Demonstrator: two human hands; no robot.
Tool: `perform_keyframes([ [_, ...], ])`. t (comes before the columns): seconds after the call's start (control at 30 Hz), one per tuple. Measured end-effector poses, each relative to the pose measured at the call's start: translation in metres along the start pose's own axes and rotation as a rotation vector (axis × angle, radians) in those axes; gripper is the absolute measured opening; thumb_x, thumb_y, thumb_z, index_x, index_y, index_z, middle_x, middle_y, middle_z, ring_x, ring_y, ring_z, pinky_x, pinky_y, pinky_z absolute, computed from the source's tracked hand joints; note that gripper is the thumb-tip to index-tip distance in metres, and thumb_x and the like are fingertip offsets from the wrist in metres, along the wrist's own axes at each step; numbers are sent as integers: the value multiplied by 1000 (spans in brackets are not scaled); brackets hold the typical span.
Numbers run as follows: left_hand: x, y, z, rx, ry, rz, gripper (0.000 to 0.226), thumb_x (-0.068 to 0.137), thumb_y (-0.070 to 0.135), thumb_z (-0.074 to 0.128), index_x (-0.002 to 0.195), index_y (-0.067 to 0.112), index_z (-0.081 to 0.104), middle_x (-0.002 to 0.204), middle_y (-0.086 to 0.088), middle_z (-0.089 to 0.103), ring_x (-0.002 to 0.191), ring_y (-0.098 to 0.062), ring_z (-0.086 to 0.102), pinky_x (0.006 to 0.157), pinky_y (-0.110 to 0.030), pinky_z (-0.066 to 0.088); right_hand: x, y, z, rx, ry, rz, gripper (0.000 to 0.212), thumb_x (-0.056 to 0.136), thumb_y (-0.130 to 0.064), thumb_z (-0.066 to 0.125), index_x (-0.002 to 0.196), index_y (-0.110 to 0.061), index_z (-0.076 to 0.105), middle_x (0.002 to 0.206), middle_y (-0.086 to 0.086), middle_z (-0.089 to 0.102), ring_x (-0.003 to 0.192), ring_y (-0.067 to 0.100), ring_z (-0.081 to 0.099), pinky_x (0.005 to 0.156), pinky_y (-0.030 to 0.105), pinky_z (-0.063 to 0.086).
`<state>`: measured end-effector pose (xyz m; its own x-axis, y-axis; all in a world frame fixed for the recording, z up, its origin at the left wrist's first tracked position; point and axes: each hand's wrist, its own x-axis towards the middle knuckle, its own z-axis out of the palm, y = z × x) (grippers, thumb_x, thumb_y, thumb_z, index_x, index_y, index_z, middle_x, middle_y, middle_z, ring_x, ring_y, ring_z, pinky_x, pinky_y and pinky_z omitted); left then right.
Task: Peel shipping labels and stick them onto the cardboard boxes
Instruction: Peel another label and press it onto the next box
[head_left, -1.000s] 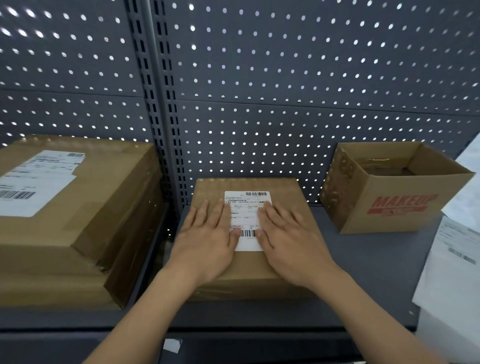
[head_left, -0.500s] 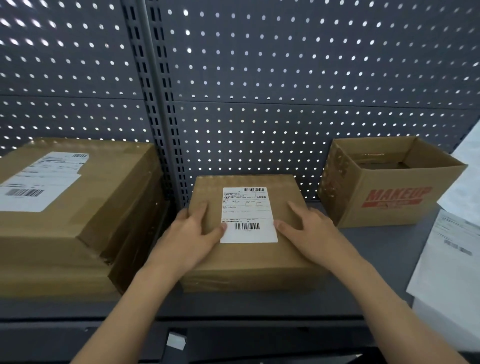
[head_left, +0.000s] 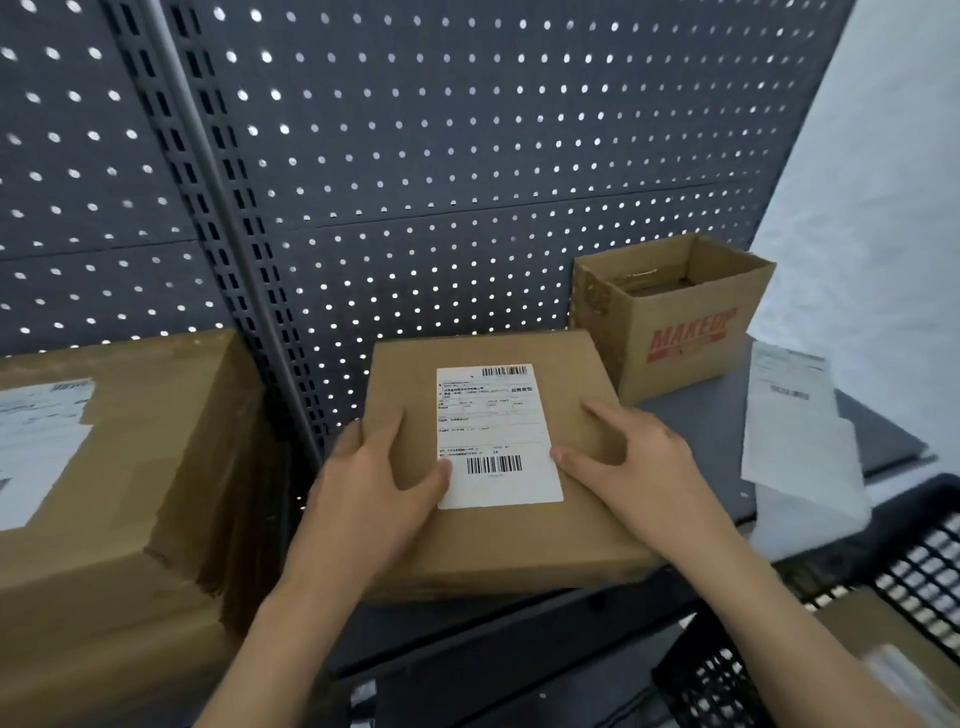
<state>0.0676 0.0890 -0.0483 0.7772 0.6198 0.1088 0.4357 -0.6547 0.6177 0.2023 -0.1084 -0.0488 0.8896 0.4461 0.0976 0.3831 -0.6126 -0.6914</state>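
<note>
Gripped at its side edges by the left hand and right hand, thumbs on top, the small cardboard box is held at the shelf front. Its shipping label is stuck flat; the open MAKEUP box is judged not yet labelled.

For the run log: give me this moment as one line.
label: stuck flat on small box top | left hand: grips box's left edge | right hand: on its right side
</note>
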Motion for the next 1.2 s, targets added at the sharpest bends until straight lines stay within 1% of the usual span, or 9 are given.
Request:
perform_keyframes([
  [0.1,-6,8,0,-63,-25,81,77,84,51,65,152,35,30,149,4,35,131,-17,38,102,-32,35,-29,7,-6,12,122,55,70,78,-59,68,140,-40,43,141,-9,40,123,8,41,88,23,32],
  [0.23,-11,25,15,-138,-82,211,77,80,46,70,149,33,38,150,11,34,121,-3,35,96,-25,33,-69,24,-23,28,242,156,69,76,-61,69,138,-45,42,137,-13,39,110,0,36,87,21,31],
  [0.37,-21,57,38,-158,-162,315,77,79,47,70,149,35,39,154,11,31,136,-11,33,102,-30,32,-105,46,-49,-4,360,243,69,75,-64,68,137,-47,42,137,-11,39,113,2,39,88,24,33],
  [0.6,-39,130,97,-198,-317,471,73,82,47,69,147,40,38,153,16,29,136,-8,30,97,-24,27,-153,102,-105,-10,496,404,73,75,-65,67,139,-49,37,139,-11,34,115,5,38,88,29,37],
  [0.77,-53,198,157,-211,-436,570,75,80,51,69,147,37,40,155,14,29,141,-11,29,113,-36,30,-181,157,-151,-6,594,507,75,75,-63,68,141,-47,36,138,-10,33,113,4,37,85,26,34],
  [0.87,-63,232,195,-218,-506,613,75,80,52,68,148,37,38,156,12,30,142,-11,29,114,-38,32,-193,192,-172,1,626,559,74,75,-63,69,140,-48,36,140,-9,31,122,9,38,87,27,34],
  [1.0,-73,265,241,-200,-571,657,76,82,51,67,149,39,34,158,9,28,145,-11,26,114,-39,31,-202,234,-193,12,650,631,75,75,-63,69,141,-48,34,140,-8,30,116,8,38,85,29,35],
  [1.1,-78,282,270,-170,-604,675,75,84,46,67,150,34,34,157,9,28,143,-12,27,108,-33,31,-204,259,-198,8,651,689,77,75,-64,68,142,-47,33,141,-7,30,127,14,40,87,31,38],
  [1.2,-75,297,301,-169,-637,731,74,84,46,66,150,31,34,151,11,31,136,-12,36,94,-25,33,-200,281,-202,10,659,755,76,77,-62,67,143,-46,32,144,-6,30,131,16,39,93,35,40],
])
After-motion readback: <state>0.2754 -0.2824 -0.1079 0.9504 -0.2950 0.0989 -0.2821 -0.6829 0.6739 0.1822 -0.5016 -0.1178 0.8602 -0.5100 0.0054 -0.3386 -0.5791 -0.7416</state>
